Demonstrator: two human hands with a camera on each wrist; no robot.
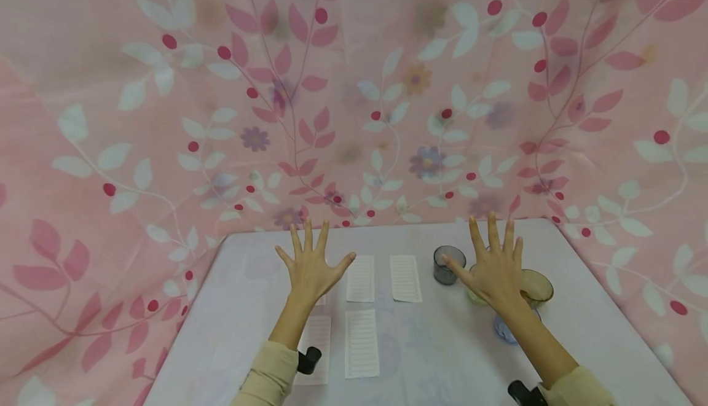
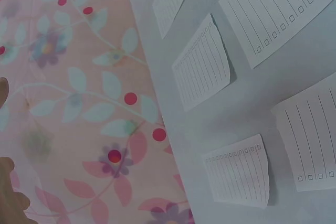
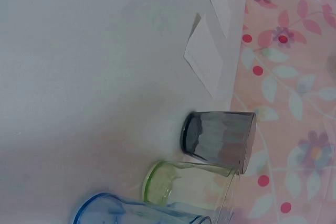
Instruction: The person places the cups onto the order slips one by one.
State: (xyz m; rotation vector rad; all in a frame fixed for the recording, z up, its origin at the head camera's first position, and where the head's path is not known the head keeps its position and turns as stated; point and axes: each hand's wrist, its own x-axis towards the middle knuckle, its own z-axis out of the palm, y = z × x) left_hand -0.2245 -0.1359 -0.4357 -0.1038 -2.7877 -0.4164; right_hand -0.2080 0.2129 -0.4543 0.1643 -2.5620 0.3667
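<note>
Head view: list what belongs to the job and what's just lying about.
Likely the job's, nearest the left hand and right hand:
- white lined paper slips
- grey glass tumbler
- green glass tumbler
- blue glass tumbler
- amber glass vessel

Likely surroundings:
- pink floral fabric backdrop
- white table
- black wrist cameras

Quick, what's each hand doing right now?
Left hand: open, fingers spread, holding nothing.
Right hand: open, fingers spread, holding nothing.
</note>
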